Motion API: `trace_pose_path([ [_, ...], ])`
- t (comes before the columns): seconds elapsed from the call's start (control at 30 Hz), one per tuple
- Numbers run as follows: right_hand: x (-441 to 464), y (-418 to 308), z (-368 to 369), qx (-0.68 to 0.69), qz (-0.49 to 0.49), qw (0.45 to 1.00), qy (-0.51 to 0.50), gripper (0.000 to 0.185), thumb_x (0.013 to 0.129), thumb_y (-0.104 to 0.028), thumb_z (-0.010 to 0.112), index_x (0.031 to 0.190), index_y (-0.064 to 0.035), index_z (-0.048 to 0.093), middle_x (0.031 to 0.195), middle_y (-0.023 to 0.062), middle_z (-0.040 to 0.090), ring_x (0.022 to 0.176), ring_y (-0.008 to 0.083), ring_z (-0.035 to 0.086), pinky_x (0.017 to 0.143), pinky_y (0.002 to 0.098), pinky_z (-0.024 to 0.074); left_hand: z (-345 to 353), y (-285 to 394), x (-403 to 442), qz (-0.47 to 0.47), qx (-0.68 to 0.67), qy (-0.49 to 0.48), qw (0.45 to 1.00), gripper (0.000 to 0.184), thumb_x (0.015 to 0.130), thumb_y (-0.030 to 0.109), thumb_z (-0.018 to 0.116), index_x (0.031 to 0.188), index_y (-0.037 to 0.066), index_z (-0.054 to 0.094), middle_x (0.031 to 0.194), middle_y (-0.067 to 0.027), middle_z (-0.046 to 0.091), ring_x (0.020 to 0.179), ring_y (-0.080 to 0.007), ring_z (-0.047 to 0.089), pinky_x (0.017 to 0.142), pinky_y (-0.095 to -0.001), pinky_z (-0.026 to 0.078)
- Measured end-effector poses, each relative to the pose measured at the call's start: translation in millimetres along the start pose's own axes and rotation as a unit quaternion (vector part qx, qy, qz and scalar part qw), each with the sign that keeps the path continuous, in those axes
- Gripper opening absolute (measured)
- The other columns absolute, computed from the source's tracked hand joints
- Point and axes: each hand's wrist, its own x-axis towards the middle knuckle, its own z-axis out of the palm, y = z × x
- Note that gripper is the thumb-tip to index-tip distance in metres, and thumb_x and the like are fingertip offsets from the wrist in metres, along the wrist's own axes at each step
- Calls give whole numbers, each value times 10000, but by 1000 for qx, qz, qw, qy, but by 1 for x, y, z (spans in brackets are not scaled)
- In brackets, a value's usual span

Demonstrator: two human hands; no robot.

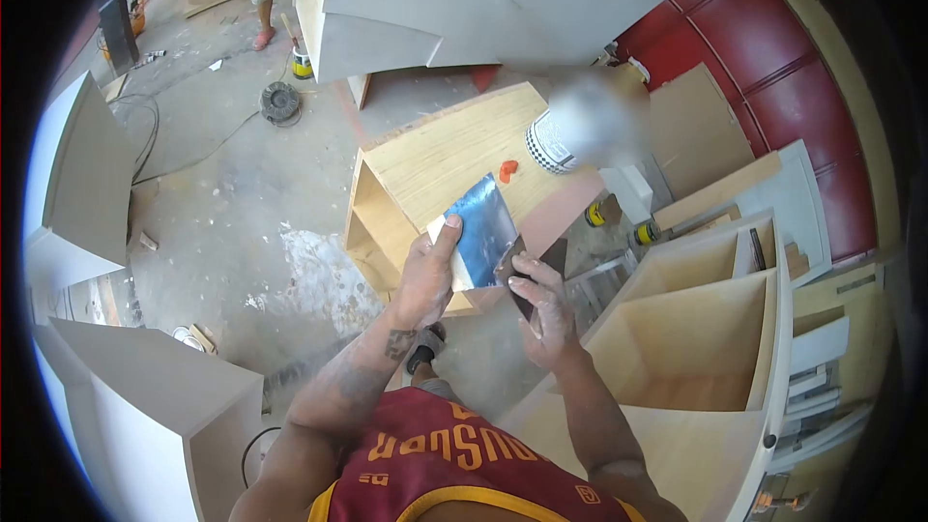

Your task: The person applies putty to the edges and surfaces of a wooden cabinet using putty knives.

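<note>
My left hand [425,275] is closed on a flat, shiny blue sheet [476,232] with a pale edge, the thumb pressed on its top face. Pinched in my right hand [546,314] is a thin dark brown flat piece [517,275], its edge at the sheet's lower right corner. I cannot make out its exact kind. Both are held above a light wooden cabinet [435,150] lying on the floor. On the cabinet's top are a small orange-red lump [507,171] and a white tub [553,143] with a checkered band, partly blurred.
Open wooden cabinet boxes [686,348] stand close on my right. White cabinets [145,377] are on my left, and a large grey panel unit [406,10] is ahead. A cable [198,159] crosses the floor. Another person's leg [266,14] shows at the back left.
</note>
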Motion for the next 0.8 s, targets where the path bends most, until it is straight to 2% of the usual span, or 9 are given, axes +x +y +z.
trace_pose_path([
  [0.07,2,3,0,-58,-53,996,-38,556,698,177,572,1223,3,519,1319,277,517,1232,420,527,1046,477,449,0,4,-3,9,16,-3,1000,474,1034,343,522,1333,-23,496,1240,-104,610,1086,-189,634,913,-344,550],
  [0.23,-1,28,-7,-27,-66,996,49,541,718,196,535,1228,14,522,1288,257,540,1217,417,542,1022,470,466,9,17,-6,25,16,-3,1000,476,1037,343,518,1353,-11,481,1240,-104,611,1078,-186,644,916,-342,556],
  [0.3,-20,50,-25,-92,75,993,-28,475,768,165,517,1221,25,541,1272,237,553,1208,369,556,1003,441,473,12,21,-1,54,22,-17,998,462,1041,343,510,1345,-4,484,1225,-101,621,1064,-178,652,926,-341,554],
  [0.37,-28,65,-30,-55,106,992,33,416,819,116,509,1224,38,558,1254,224,566,1183,336,573,993,422,471,21,24,9,81,42,-16,996,458,1048,325,500,1324,-41,497,1185,-85,629,1019,-164,644,912,-324,542],
  [0.47,-17,37,-46,83,233,950,190,341,864,6,560,1202,6,602,1176,210,611,1067,379,610,928,434,495,27,21,21,194,171,18,966,437,1064,338,460,1248,-41,576,1130,-75,650,988,-129,606,880,-307,489],
  [0.5,-13,34,-48,90,233,947,201,341,864,6,560,1202,6,602,1176,210,611,1067,379,610,928,434,495,34,23,23,193,183,13,964,437,1064,338,460,1248,-41,576,1130,-75,650,988,-129,606,880,-307,489],
  [0.6,-9,26,-57,-115,76,981,138,452,791,-2,652,1239,-60,631,1141,187,617,1046,381,605,924,448,488,48,21,29,267,361,48,892,427,1057,350,481,1145,-44,623,1023,-39,653,921,-109,574,799,-282,470],
  [0.7,8,18,-70,-186,62,976,99,441,804,49,631,1237,-30,638,1246,151,629,1148,348,604,996,417,459,59,16,34,270,430,39,861,399,1052,332,502,1094,-40,641,946,-16,643,863,-102,563,751,-294,469],
  [0.8,18,39,-58,-173,71,978,97,473,788,25,651,1250,-75,642,1226,103,638,1136,319,608,977,420,468,73,3,34,284,433,27,855,380,1049,316,513,1051,-40,644,892,-3,625,820,-92,539,713,-293,459],
])
